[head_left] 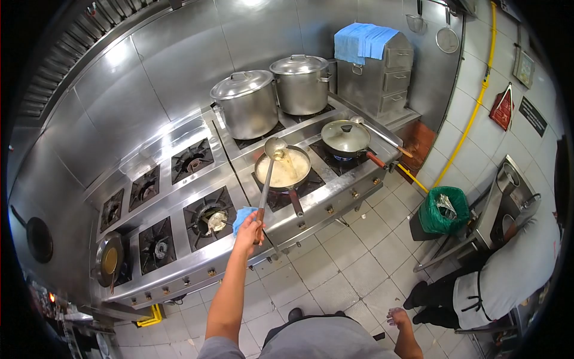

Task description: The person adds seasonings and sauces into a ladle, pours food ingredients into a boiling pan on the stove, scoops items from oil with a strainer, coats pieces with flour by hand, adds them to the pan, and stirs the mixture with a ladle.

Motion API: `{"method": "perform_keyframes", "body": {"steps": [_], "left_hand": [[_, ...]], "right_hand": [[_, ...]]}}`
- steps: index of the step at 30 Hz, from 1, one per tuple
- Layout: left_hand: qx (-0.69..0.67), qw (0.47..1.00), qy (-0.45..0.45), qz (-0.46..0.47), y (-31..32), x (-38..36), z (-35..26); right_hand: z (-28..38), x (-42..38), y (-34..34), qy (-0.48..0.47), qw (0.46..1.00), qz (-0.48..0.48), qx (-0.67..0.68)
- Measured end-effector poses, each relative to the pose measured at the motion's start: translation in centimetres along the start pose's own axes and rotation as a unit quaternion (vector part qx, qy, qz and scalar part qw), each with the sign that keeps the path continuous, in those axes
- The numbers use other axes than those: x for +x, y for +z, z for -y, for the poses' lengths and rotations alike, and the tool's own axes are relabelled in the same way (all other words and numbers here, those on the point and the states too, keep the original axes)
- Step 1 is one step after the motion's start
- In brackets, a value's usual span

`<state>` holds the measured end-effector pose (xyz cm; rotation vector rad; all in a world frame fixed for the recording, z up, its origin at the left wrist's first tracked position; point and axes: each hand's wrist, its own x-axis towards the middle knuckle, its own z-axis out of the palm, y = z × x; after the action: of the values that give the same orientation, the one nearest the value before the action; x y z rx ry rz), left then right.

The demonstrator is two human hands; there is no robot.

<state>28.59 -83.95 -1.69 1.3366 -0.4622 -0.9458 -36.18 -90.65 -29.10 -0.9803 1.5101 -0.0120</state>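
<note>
My left hand [248,233] is wrapped around the wooden handle of a long metal ladle [266,182]. The ladle reaches away over the stove, its bowl tipped at the far left rim of a frying pan [293,194], with pale liquid at its lip. Pale, frothy liquid [290,170] fills the pan, which sits on a burner with its handle towards me. A folded blue cloth [242,218] lies at the stove edge right beside my left hand. Low by my side, away from the stove, my right hand [396,316] hangs with fingers loosely apart and nothing visible in it.
Two lidded stockpots [245,107] stand behind the pan. To its right is a glass-lidded pan [345,137] over a blue flame, beside another long-handled ladle [382,134]. A green-lined bin [442,216] and a co-worker [508,269] are on the right. Crumpled foil [217,221] lies on a left burner.
</note>
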Motion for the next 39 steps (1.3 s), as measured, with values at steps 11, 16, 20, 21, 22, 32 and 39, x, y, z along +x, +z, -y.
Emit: {"method": "perform_keyframes", "body": {"steps": [11,16,20,21,22,32,39], "left_hand": [[0.480,0.859,0.136,-0.118,-1.2,4.4,-0.1],[0.542,0.820,0.134,-0.130,0.2,5.0,-0.6],[0.443,0.884,0.109,-0.101,-0.3,7.9,2.7],[0.442,0.884,0.109,-0.101,0.0,7.8,2.6],[0.293,0.951,0.033,-0.091,0.6,7.7,2.6],[-0.145,0.982,-0.120,-0.017,2.6,6.2,0.6],[-0.220,0.960,-0.170,0.009,2.0,5.7,1.9]], "right_hand": [[-2.7,1.0,-0.8,0.006,1.000,0.009,0.026],[-1.9,-0.1,-0.7,0.020,0.999,-0.002,0.042],[-1.6,-0.6,-0.7,0.022,0.999,0.012,0.034],[-1.6,-0.6,-0.7,0.023,0.999,0.012,0.034],[-1.7,-0.7,-0.7,0.022,0.999,0.003,0.025],[-1.6,0.5,-0.5,0.012,0.999,0.004,0.030],[-1.0,0.2,-0.1,0.010,1.000,0.006,0.014]]}}
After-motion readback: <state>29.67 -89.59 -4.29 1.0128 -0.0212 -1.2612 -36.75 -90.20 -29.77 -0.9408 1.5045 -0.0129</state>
